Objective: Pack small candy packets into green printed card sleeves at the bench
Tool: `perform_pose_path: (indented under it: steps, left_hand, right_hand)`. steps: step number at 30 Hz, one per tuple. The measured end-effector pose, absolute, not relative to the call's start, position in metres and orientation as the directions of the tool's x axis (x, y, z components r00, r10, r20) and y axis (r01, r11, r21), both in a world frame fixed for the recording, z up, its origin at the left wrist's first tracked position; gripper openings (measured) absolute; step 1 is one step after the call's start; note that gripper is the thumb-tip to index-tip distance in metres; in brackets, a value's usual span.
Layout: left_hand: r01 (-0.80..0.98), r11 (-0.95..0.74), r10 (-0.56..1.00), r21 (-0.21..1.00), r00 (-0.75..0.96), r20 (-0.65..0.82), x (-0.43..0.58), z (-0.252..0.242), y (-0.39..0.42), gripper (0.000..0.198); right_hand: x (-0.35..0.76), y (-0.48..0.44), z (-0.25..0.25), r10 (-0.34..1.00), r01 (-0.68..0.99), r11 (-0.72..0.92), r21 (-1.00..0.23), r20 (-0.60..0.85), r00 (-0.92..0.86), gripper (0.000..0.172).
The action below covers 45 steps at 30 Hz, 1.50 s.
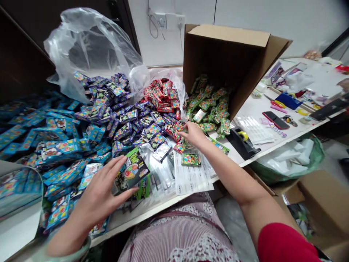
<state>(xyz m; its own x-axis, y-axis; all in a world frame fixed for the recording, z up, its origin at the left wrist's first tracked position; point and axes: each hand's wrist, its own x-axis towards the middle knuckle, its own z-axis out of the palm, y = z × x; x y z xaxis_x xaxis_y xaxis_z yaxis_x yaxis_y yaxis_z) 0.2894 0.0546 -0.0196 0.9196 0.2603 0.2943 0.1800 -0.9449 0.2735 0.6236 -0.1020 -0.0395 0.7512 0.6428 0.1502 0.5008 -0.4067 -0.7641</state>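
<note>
My left hand (102, 191) grips a flat black-and-green printed packet (134, 170) between thumb and fingers, near the table's front edge. Under it lies another green-edged packet (144, 187). My right hand (194, 134) reaches forward with its fingers pinched on a small red box (172, 131) at the edge of the piles. A small green box (191, 159) lies on a white label sheet (188, 180) below that hand. Heaped around are blue boxes (61, 145), purple boxes (128, 116), red boxes (163, 92) and green boxes (209, 102).
A clear plastic bag (95, 40) stands behind the purple heap. An open cardboard carton (234, 54) lies on its side around the green boxes. To the right are a black tape dispenser (242, 143), a phone (276, 120) and scissors (278, 103). A white-walled box (19, 225) stands front left.
</note>
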Motion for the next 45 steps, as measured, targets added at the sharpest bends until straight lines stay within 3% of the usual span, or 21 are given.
perform_pose_path:
  steps: [7,12,14,16,19,23,26,33,40,45]
  left_hand:
    - [0.229,-0.928,0.315,0.294,0.904,0.289,0.277,-0.021,0.063,0.078]
    - [0.143,-0.946,0.222,0.292,0.940,0.259,0.296,-0.024,0.060,0.081]
    - [0.106,-0.951,0.180,0.290,0.954,0.239,0.305,-0.023,0.057,0.081]
    - [0.099,-0.952,0.168,0.290,0.960,0.223,0.308,-0.023,0.055,0.079]
    - [0.109,-0.953,0.178,0.282,0.957,0.228,0.304,-0.023,0.055,0.080]
    - [0.147,-0.953,0.220,0.265,0.938,0.269,0.301,-0.025,0.051,0.082]
    - [0.121,-0.957,0.195,0.263,0.941,0.277,0.307,-0.024,0.045,0.083]
    - [0.004,-0.959,0.080,0.284,0.963,0.256,0.312,-0.018,0.040,0.087]
    - [-0.014,-0.909,0.082,0.417,0.974,0.211,0.306,-0.022,0.031,0.087]
    - [-0.004,-0.902,0.106,0.433,0.968,0.229,0.307,-0.024,0.031,0.085]
  right_hand:
    - [0.653,-0.153,-0.041,0.757,0.556,-0.349,-0.754,0.123,0.641,0.032]
    - [0.648,-0.158,-0.053,0.940,0.728,-0.250,-0.638,0.020,0.341,0.086]
    - [0.646,-0.148,-0.056,0.957,0.789,-0.251,-0.560,-0.024,0.288,0.094]
    - [0.645,-0.142,-0.058,0.968,0.815,-0.217,-0.538,-0.010,0.251,0.088]
    - [0.638,-0.147,-0.052,0.962,0.842,-0.137,-0.521,0.134,0.239,0.075]
    - [0.604,-0.167,-0.024,0.927,0.854,-0.059,-0.517,0.290,0.239,0.076]
    - [0.574,-0.176,0.003,0.964,0.851,0.051,-0.522,0.248,0.094,0.080]
    - [0.549,-0.160,0.027,0.972,0.895,0.225,-0.384,0.154,-0.178,0.076]
    - [0.540,-0.149,0.030,0.972,0.923,0.227,-0.312,0.138,-0.192,0.069]
    - [0.531,-0.150,0.026,0.976,0.930,0.200,-0.307,0.151,-0.159,0.065]
